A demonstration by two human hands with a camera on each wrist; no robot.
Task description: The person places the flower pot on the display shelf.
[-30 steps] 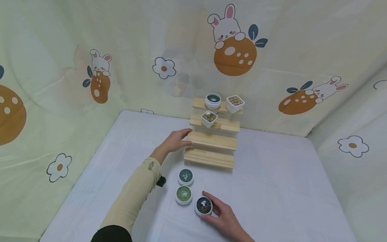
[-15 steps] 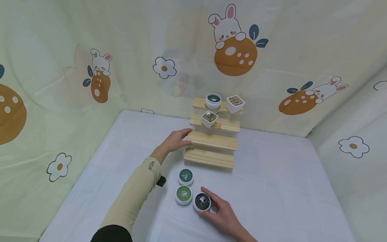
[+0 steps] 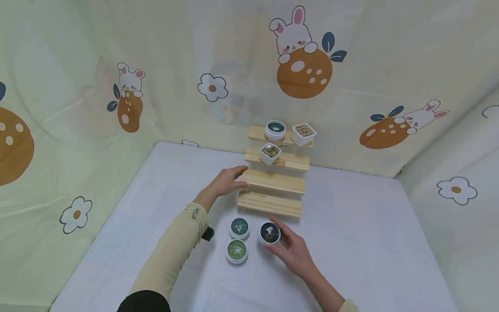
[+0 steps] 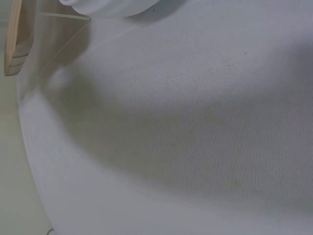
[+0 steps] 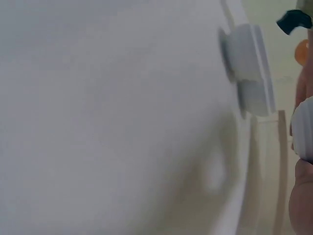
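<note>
Lower centre of the frame: the right hand (image 3: 292,251) holds a dark-topped jar (image 3: 269,233); a narrow gap separates it from a teal-topped jar (image 3: 239,228) to the left, with a green-topped jar (image 3: 236,251) just below, both blocking passage that way. At centre, the wooden rack (image 3: 273,181) has two bare lower boards, reachable from the right; the left hand (image 3: 224,181) grips its left end, and the left sleeve (image 3: 171,251) bars the lower left. Open white cloth (image 3: 362,242) stretches across the right side
</note>
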